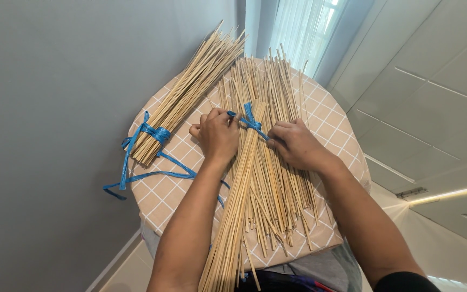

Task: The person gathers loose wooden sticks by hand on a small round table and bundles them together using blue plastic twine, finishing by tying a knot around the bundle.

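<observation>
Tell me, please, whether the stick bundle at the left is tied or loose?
Tied. A blue cord is wrapped and knotted round the left bundle, holding its sticks tight together.

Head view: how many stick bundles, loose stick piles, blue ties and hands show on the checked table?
Tied stick bundles: 2, far-left bundle, near bundle
Loose stick pile: 1
Blue ties: 2, far tie, middle tie
Hands: 2, left hand, right hand
Total: 7

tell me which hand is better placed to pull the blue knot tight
Likely the right hand: its fingers pinch the free end of the blue string, while the left hand presses on the stick bundle.
</observation>
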